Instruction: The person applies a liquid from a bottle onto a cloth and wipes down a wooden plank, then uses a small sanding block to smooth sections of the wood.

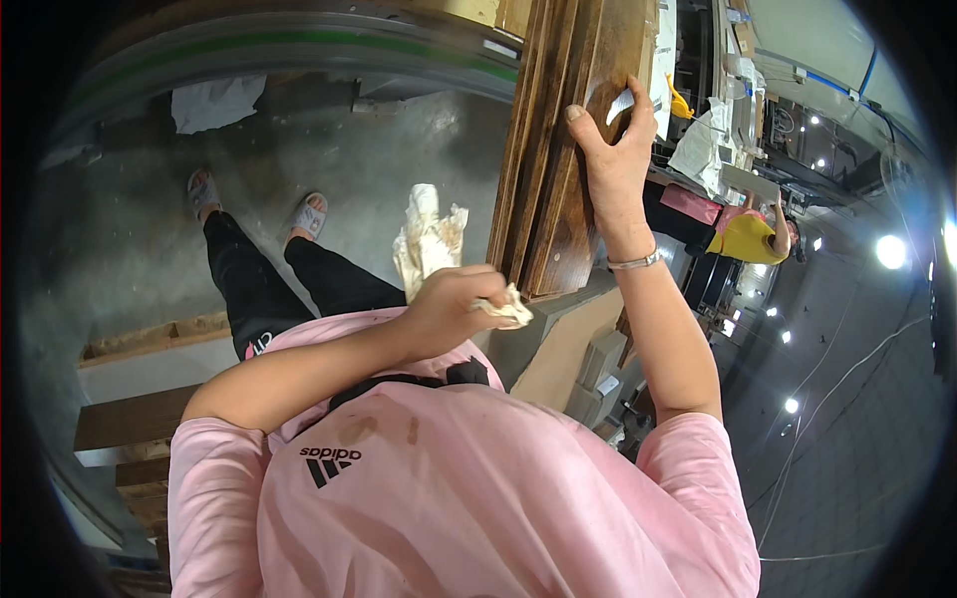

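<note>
My left hand [454,311] is closed round a crumpled, stained off-white cloth [512,308] beside the near end of a stack of dark brown wooden boards [543,149]. More stained cloth [429,239] shows on the far side of that fist; whether it is the same piece I cannot tell. My right hand [620,164] grips the rightmost wooden board [568,244], thumb at its left edge and index finger toward its right. Its other fingers are hidden. Between thumb and index finger a small pale patch [619,106] shows on the wood.
Cardboard [568,344] lies under the boards' near end. More brown boards [140,419] are stacked at lower left. A white sheet [217,103] lies on the grey floor [339,140]. Toward the right, a person in a yellow top [748,237] stands near a workbench with a yellow tool [680,98].
</note>
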### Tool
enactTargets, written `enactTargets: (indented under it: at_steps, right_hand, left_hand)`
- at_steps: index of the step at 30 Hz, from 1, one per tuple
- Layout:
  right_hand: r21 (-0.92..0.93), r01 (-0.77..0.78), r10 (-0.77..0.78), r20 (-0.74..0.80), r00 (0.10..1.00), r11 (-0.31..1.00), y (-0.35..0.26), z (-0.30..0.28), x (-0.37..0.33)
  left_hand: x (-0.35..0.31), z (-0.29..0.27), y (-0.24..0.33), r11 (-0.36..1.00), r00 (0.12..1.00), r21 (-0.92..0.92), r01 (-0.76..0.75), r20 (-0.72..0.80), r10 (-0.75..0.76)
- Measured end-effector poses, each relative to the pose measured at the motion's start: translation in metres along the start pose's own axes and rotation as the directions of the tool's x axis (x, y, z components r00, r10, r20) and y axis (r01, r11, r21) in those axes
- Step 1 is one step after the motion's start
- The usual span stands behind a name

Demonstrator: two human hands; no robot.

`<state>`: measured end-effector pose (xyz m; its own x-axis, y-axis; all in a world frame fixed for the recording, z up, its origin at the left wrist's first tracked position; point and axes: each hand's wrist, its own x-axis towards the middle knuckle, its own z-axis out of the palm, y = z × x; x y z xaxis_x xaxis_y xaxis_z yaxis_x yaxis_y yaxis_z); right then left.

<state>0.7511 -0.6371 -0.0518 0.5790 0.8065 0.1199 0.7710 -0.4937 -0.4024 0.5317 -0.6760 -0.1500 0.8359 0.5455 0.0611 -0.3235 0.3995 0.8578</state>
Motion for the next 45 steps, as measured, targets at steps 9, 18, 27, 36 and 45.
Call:
enactTargets:
  at_steps: [9,18,27,36,45]
  right_hand:
    - [-0.011,0.013,-0.013,0.014,1.000,1.000,-0.001,-0.001,0.001]
    - [-0.018,0.023,-0.023,0.003,1.000,1.000,-0.001,-0.002,0.002]
    - [-0.018,0.035,-0.034,0.009,0.999,0.999,0.004,-0.004,0.000]
    - [0.039,0.064,-0.064,0.022,0.998,0.997,0.004,-0.003,-0.006]
    - [-0.094,-0.150,0.153,0.025,0.988,0.984,-0.029,-0.009,-0.006]
  left_hand:
    - [0.004,-0.001,-0.005,0.998,0.999,0.052,-0.037,0.018,0.036]
    - [0.073,-0.033,0.044,0.998,0.973,0.018,0.058,-0.224,-0.052]
    - [-0.018,-0.004,-0.003,0.968,0.977,0.231,-0.096,0.206,0.048]
    - [0.026,-0.042,0.033,0.966,0.950,0.075,0.247,-0.216,-0.226]
    - [-0.002,-0.041,0.054,0.927,0.920,0.106,0.361,-0.203,-0.335]
